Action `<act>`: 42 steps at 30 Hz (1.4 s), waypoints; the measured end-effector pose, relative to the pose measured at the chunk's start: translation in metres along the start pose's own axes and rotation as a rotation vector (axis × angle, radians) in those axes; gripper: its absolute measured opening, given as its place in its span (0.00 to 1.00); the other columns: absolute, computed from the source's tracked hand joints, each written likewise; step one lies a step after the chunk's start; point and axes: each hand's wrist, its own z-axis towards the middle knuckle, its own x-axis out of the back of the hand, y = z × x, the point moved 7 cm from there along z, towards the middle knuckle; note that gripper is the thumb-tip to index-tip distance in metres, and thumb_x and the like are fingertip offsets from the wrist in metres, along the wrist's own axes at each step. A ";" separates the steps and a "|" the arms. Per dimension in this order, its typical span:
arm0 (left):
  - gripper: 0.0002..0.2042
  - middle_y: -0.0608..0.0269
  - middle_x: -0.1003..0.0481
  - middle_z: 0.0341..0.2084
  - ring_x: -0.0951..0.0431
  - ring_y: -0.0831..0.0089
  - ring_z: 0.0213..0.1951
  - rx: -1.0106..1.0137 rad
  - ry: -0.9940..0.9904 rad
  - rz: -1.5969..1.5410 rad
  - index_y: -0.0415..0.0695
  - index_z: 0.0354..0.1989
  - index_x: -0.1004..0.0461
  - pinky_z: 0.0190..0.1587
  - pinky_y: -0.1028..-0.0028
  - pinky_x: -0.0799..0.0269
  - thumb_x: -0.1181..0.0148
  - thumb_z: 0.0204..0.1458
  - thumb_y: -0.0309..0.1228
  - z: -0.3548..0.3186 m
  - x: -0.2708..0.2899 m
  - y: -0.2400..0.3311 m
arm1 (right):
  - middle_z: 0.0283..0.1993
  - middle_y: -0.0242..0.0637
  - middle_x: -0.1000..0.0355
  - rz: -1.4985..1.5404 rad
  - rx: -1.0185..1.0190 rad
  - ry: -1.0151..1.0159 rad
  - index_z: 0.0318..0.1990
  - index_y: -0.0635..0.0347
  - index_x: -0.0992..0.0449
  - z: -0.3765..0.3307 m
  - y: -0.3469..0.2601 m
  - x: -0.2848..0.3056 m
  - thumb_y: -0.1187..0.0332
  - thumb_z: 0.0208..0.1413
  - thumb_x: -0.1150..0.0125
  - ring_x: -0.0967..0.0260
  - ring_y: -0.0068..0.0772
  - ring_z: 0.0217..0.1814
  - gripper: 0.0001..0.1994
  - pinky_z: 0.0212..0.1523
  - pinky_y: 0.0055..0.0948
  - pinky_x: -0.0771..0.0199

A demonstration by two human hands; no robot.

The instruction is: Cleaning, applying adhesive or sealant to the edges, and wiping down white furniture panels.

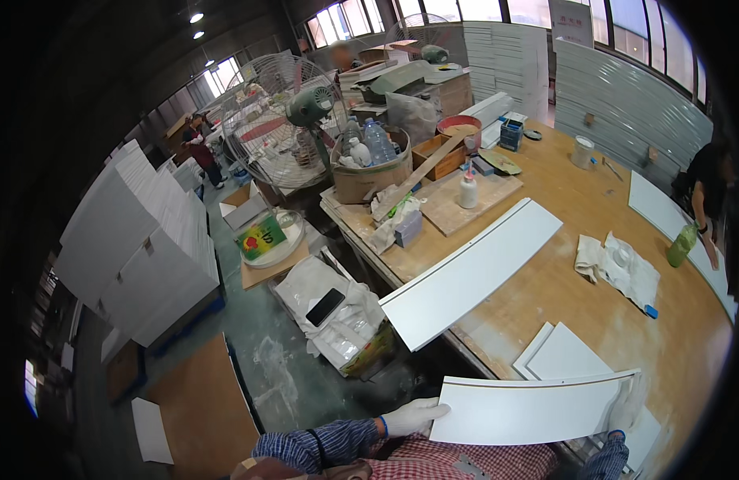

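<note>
White panel (529, 410), a long narrow board with a thin groove near its upper edge, is held level in front of the person's chest, off the workbench (561, 280) and just short of its near edge. The left hand (413, 416), in a white glove, grips the panel's left end with the fingers curled around the edge. The right hand (628, 404), also gloved, closes over the right end, fingers wrapped down across the face.

Judging by how things lie, the work looks to be in its middle. A longer white panel (469, 272) already rests diagonally on the bench, its near end overhanging the edge. Two smaller white boards (563, 354) lie stacked flat just beyond the held piece. None of these appears joined to another, so any fitting together seems not yet begun. A white glue bottle (468, 190) stands upright on a wooden sheet farther back, well apart from both hands. A crumpled white cloth (621, 268) lies on the bench to the right.

Stacks of white boards (137, 240) stand on the floor to the left, suggesting many pieces remain unhandled.
</note>
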 end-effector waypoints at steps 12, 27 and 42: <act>0.23 0.62 0.26 0.53 0.22 0.70 0.49 -0.023 0.011 -0.040 0.45 0.67 0.37 0.46 0.65 0.22 0.51 0.68 0.42 0.047 -0.014 0.000 | 0.76 0.43 0.47 0.067 -0.035 -0.102 0.70 0.62 0.40 0.015 0.004 0.014 0.56 0.72 0.58 0.54 0.43 0.79 0.26 0.78 0.40 0.60; 0.24 0.58 0.22 0.41 0.19 0.73 0.32 0.097 -0.130 0.115 0.39 0.59 0.31 0.34 0.75 0.18 0.48 0.65 0.47 0.010 -0.030 -0.005 | 0.62 0.46 0.29 -0.258 0.252 0.136 0.64 0.60 0.30 0.033 0.054 -0.011 0.53 0.71 0.57 0.32 0.46 0.63 0.24 0.64 0.35 0.31; 0.28 0.65 0.28 0.53 0.28 0.77 0.49 -0.175 0.110 0.060 0.52 0.74 0.46 0.46 0.73 0.25 0.53 0.67 0.44 0.036 -0.026 0.037 | 0.68 0.50 0.36 -0.244 0.124 -0.025 0.66 0.61 0.33 0.021 0.016 0.014 0.49 0.71 0.61 0.38 0.50 0.69 0.28 0.69 0.38 0.38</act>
